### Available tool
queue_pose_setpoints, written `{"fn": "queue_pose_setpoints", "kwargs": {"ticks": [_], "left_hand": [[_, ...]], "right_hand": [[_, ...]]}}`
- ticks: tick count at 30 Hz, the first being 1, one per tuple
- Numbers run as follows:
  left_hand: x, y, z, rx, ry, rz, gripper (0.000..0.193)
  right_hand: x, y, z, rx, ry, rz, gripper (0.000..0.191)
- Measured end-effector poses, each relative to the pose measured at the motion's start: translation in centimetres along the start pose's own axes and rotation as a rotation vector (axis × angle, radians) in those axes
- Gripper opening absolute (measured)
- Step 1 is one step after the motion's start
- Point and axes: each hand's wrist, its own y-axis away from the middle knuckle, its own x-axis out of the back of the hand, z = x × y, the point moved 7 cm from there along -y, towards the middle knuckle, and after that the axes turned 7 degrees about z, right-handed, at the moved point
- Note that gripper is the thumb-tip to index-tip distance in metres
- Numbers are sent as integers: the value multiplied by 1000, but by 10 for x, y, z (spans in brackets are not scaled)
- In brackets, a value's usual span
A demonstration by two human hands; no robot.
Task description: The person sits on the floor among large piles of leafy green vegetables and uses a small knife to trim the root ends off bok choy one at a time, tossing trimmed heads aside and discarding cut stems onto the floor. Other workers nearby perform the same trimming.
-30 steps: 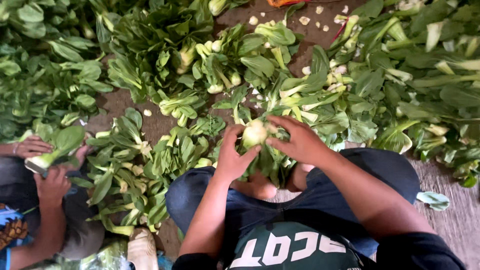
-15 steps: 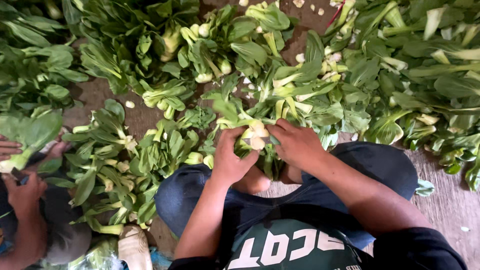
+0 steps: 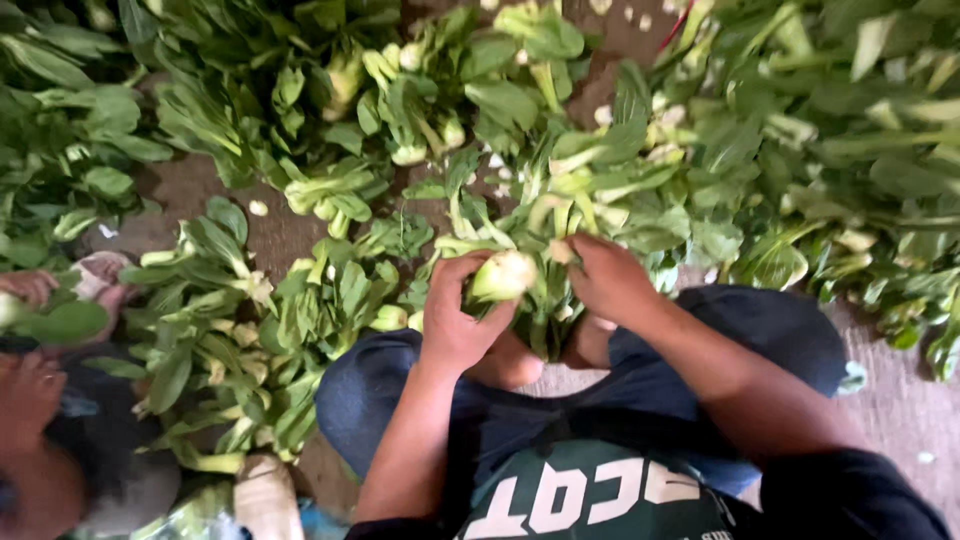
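Note:
My left hand [image 3: 462, 318] grips a bok choy [image 3: 503, 274] by its pale base, with its green leaves hanging down between my knees. My right hand [image 3: 610, 278] pinches at the stalks on the right side of the same bok choy. Both hands sit just above my lap, over dark blue trousers [image 3: 700, 350]. Whether my right hand holds a tool is hidden.
Heaps of bok choy [image 3: 330, 190] cover the brown ground ahead and to both sides. Small white stem cuttings [image 3: 258, 208] lie scattered. Another person's hands [image 3: 30, 390] work with greens at the left edge. A pale bag [image 3: 265, 495] lies at lower left.
The view has shifted slightly. My hands have turned the bok choy, its pale base now toward my left hand, and my right hand has moved along its stalks.

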Motion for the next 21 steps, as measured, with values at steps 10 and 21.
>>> {"fn": "queue_pose_setpoints", "kwargs": {"ticks": [10, 21], "left_hand": [[-9, 14, -46, 94, -177, -186, 66], [28, 39, -143, 735, -80, 248, 44]], "right_hand": [[1, 3, -21, 296, -260, -182, 49], [20, -66, 12, 276, 199, 78, 62]]}}
